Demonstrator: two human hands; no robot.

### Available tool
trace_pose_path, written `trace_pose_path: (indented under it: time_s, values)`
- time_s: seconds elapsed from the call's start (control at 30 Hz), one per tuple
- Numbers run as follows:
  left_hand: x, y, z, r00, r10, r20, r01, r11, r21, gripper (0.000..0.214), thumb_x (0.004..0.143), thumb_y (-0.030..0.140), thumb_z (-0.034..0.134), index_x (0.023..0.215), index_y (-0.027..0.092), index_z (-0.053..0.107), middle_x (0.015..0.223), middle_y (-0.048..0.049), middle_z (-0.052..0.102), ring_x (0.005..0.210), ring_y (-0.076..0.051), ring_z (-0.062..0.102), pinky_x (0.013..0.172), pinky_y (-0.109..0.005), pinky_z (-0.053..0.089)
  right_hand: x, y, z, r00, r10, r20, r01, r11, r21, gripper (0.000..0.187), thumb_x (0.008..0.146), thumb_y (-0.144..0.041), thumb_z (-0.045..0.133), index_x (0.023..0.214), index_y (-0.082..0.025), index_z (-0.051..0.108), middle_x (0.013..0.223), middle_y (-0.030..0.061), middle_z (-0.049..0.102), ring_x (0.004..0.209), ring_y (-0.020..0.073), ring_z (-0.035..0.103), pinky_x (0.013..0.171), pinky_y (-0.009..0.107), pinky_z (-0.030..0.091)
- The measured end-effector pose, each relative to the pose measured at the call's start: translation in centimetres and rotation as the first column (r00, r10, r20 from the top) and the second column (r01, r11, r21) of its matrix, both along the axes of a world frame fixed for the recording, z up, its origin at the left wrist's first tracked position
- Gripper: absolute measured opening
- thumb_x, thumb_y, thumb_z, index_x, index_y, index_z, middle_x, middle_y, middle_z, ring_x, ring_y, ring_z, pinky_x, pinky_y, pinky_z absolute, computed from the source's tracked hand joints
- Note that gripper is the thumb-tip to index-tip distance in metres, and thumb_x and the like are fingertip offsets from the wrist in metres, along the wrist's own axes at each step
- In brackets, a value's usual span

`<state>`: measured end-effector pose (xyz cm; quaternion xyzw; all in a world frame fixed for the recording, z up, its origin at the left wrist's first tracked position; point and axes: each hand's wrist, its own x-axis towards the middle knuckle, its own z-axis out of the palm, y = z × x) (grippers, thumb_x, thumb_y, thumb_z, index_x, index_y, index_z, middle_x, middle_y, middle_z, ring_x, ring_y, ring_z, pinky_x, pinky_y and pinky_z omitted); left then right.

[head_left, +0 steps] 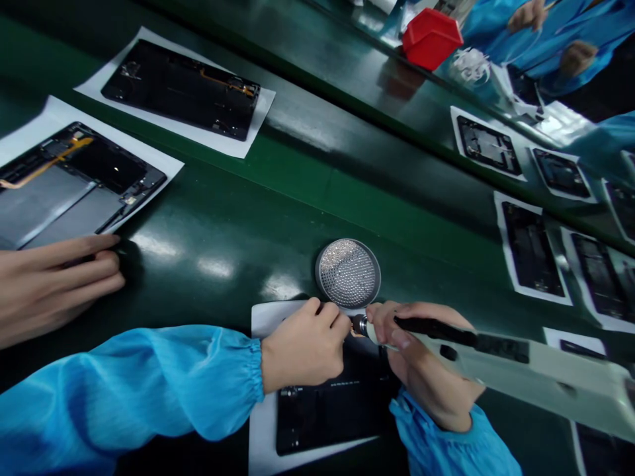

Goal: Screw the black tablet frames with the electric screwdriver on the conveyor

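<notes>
The tablet (337,416) lies on a white sheet (260,423) toward the near edge of the green tabletop (248,231), its far part covered by both hands. The left hand (312,344) rests over it with the fingers curled closed; whether they pinch anything cannot be told. The right hand (417,360) has its fingers wrapped round the front end of a pale driver (550,377), whose body slants off toward the tabletop's right end. The driver's tip is just beside the left knuckles, and what it meets is hidden. Just past the sheet's far edge sits a round dish (347,274) with a pitted plate and shiny bits gathered on it. Near the tabletop's left end, a co-worker's hand (64,277) is beside a second tablet (89,175), which shows an orange ribbon. A third tablet (178,92) lies beyond, more line the right, and a red bin (431,39) stands near the far edge.
</notes>
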<state>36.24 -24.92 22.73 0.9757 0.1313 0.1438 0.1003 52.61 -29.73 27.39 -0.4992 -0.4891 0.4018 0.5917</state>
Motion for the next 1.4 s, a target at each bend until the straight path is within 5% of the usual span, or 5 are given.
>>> trace_pose_path:
  time_s: [0.37,0.57,0.77,1.4]
  values:
    - [-0.1,-0.2,-0.2,0.999,0.030,0.044,-0.029,0.999,-0.020,0.023,0.095,0.016,0.056,0.073,0.012,0.064,0.083,-0.0090,0.060,0.076,-0.022,0.051,0.059,-0.036,0.027,0.3,-0.7,0.4,0.999,-0.007,0.032,0.008,1.000,-0.027,0.024,0.085,-0.011,0.064,0.104,-0.025,0.067,0.074,0.0009,0.066,0.069,0.0187,0.064,0.073,0.045,0.055]
    - [-0.2,-0.1,-0.6,0.996,-0.016,0.087,0.013,0.999,0.033,0.019,0.097,0.019,0.055,0.085,0.010,0.068,0.093,-0.0104,0.062,0.080,-0.023,0.053,0.063,-0.037,0.032,1.2,4.5,2.3,0.978,-0.209,-0.025,0.210,0.957,0.199,0.022,0.079,-0.013,0.069,0.098,-0.024,0.069,0.065,-0.0038,0.063,0.062,0.0144,0.059,0.073,0.039,0.054]
    - [-0.2,-0.1,-0.6,0.994,-0.005,0.106,0.002,1.000,0.030,0.018,0.097,0.018,0.053,0.091,0.010,0.068,0.089,-0.0083,0.060,0.077,-0.022,0.053,0.062,-0.037,0.032,1.6,9.1,-0.1,0.953,-0.291,-0.082,0.298,0.949,0.104,0.017,0.075,-0.012,0.069,0.089,-0.021,0.064,0.065,-0.0040,0.060,0.062,0.0139,0.058,0.068,0.036,0.051]
    - [-0.1,-0.4,-0.6,0.992,0.039,0.118,-0.038,0.999,-0.010,0.018,0.097,0.018,0.052,0.095,0.008,0.068,0.095,-0.0094,0.063,0.079,-0.022,0.054,0.063,-0.037,0.035,1.6,9.6,-0.9,0.947,-0.308,-0.087,0.314,0.947,0.064,0.017,0.073,-0.015,0.069,0.087,-0.020,0.061,0.064,-0.0043,0.059,0.060,0.0137,0.057,0.066,0.035,0.050]
